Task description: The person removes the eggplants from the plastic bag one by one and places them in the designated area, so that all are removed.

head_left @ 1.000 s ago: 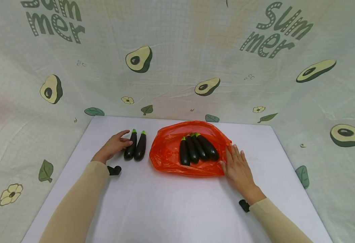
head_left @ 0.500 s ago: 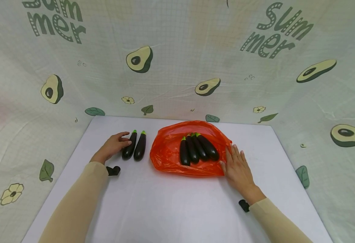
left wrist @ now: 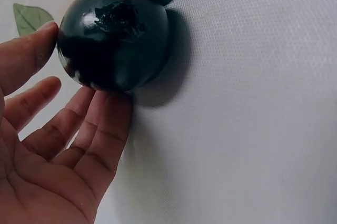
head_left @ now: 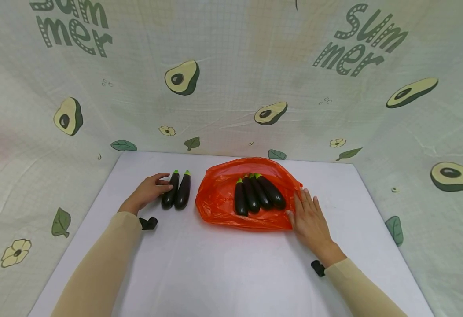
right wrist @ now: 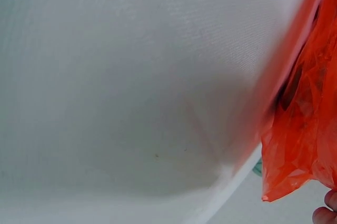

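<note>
Behind the rectangular white table, a pale cloth backdrop printed with halved avocados, leaves, flowers and green lettering runs from your left to your right. Starting at your left, a beige sleeve leads up to a small black wrist device and your left hand. That hand lightly pinches the outer eggplant, glossy, near-black and long with a bright green stem end: your thumb touches it on one side and your other fingertips touch its lower side, as your left wrist view shows. Just to its right lies the inner eggplant, equally dark, glossy and green-tipped, with its stem end also pointing toward the backdrop.

Next comes the crumpled, thin red plastic bag, spread near the middle of the table. Toward its right half, four glossy dark eggplants with green stem ends lie side by side, fanned at a slant; you cannot tell how much plastic is folded around them. At the bag's right edge, your right hand rests with its fingers extended, fingertips touching the plastic. Farther right, you have another black wrist device and a second beige sleeve.
</note>
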Demonstrator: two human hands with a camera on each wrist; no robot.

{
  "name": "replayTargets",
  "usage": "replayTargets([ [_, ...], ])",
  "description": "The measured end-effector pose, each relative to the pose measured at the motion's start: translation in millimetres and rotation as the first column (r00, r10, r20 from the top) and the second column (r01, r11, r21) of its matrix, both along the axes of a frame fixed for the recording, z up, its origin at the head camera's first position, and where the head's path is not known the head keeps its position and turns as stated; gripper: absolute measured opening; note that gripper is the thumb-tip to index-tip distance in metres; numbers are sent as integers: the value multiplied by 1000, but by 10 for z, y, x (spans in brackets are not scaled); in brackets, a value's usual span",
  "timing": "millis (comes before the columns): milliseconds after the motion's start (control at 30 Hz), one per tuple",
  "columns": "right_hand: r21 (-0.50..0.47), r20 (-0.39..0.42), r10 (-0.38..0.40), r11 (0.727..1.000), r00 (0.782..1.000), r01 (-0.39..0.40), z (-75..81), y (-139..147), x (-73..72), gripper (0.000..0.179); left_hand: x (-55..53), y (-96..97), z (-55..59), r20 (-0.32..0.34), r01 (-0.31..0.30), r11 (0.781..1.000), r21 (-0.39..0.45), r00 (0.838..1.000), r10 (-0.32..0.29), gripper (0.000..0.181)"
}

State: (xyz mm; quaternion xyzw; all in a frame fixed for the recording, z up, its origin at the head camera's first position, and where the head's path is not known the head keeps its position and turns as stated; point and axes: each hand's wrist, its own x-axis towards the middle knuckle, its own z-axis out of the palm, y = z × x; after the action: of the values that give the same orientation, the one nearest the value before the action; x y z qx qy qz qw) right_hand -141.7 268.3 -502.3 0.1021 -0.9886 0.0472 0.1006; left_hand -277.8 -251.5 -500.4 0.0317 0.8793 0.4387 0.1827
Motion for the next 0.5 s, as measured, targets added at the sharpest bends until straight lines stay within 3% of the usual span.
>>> replayTargets([
  [500, -11, 14, -2, 1000, 1000, 2, 32, -17, -1, 70, 43, -49, 76, -37, -30, 1000, -8, 999, 29, 72],
])
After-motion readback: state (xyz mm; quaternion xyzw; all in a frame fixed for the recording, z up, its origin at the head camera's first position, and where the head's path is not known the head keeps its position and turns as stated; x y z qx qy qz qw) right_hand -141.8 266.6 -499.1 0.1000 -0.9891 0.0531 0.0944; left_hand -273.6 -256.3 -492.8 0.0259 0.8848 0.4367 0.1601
